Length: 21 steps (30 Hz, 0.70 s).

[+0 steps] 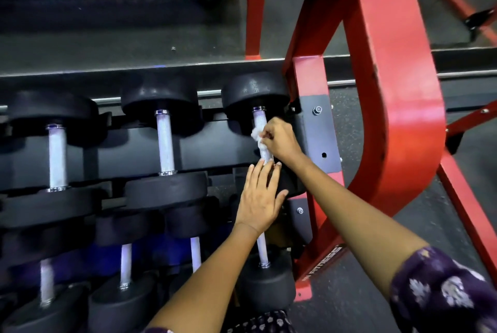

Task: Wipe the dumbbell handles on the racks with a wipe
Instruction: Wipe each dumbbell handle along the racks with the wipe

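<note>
A crumpled white wipe [256, 136] is pinched by the right hand [279, 140] against a knurled silver dumbbell handle [260, 121]. Just below, the left hand [259, 199] is laid flat, fingers spread, on the black rubber dumbbell head [289, 184].

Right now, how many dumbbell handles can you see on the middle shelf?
3: left handle, middle handle, and right handle, which the right hand rubs with the wipe. More may lie beyond the left edge.

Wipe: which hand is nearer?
Right. The right hand pinches the wipe against the dumbbell handle; the left hand lies flat on the near weight head, below it.
</note>
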{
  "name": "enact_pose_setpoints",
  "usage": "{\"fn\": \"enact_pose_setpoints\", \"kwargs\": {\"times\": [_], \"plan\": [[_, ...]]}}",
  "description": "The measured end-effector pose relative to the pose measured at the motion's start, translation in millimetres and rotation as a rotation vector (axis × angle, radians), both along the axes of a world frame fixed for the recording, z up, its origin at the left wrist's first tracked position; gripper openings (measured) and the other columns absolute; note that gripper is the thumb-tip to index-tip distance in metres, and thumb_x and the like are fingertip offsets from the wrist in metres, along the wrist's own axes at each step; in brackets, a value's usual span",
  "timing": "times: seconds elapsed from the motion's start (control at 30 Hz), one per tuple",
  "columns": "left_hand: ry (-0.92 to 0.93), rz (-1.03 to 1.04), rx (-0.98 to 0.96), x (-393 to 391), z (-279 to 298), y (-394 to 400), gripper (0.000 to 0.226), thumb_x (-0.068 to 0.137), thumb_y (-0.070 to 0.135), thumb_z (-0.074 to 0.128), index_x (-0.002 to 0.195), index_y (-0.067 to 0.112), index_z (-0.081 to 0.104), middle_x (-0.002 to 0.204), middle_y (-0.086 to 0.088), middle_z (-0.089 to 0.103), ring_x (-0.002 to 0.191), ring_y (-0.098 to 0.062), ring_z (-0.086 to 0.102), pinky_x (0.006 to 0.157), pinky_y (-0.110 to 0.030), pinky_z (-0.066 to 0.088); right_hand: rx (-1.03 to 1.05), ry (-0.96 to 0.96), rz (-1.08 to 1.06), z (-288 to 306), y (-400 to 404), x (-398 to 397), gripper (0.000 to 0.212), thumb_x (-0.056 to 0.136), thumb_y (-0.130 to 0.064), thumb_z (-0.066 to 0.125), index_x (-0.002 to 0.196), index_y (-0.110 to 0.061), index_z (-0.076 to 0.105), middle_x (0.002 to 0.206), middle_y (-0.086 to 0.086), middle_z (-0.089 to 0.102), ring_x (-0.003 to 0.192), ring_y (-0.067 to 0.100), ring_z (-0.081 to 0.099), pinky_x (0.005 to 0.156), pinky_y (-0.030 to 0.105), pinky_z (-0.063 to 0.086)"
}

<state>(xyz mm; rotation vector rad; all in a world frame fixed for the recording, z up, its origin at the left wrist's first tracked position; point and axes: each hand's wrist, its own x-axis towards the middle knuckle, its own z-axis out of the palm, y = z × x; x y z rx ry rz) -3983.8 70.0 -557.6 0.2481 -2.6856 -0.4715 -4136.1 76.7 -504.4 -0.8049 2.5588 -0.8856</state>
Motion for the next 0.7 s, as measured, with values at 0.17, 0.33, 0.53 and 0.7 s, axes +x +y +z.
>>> {"fn": "enact_pose_setpoints", "kwargs": {"times": [0.17,0.33,0.53,0.7], "plan": [[-0.042,-0.018,-0.067,-0.4,2.6,-2.3,0.055,0.096,0.041,0.034,0.138,0.006,0.034,0.136,-0.022,0.052,0.135,-0.033,0.029,0.114,-0.045,0.016,0.124,0.018,0.048,11.8,0.2,-7.0,0.011,0.074,0.002,0.064,0.081,0.002,0.072,0.089,0.017,0.067,0.078,0.024,0.061,0.058,0.015,0.033],[-0.026,0.017,-0.014,-1.9,1.8,-1.5,0.059,0.095,0.044,0.035,0.134,0.0,0.035,0.134,-0.025,0.053,0.134,-0.032,0.029,0.114,-0.045,0.014,0.028,0.033,-0.078,10.7,-15.7,-9.3,0.009,0.073,0.0,0.067,0.08,0.001,0.072,0.088,0.016,0.068,0.082,0.024,0.062,0.062,0.019,0.036],[-0.029,0.039,-0.006,-0.3,-1.3,0.3,0.06,0.097,0.045,0.032,0.135,-0.002,0.034,0.136,-0.025,0.051,0.134,-0.031,0.03,0.114,-0.045,0.018,0.225,-0.145,0.038,0.2,15.4,-1.9,0.009,0.071,-0.002,0.072,0.079,0.001,0.074,0.083,0.016,0.072,0.072,0.007,0.065,0.051,0.003,0.035],[-0.001,0.048,0.02,-0.3,0.1,1.0,0.058,0.097,0.044,0.034,0.133,-0.001,0.036,0.132,-0.024,0.055,0.131,-0.031,0.033,0.113,-0.044,0.018,-0.052,-0.111,-0.175,8.7,-17.0,-22.0,0.012,0.067,0.001,0.076,0.079,0.003,0.073,0.075,0.011,0.067,0.042,-0.007,0.048,0.044,0.003,0.035]]}}
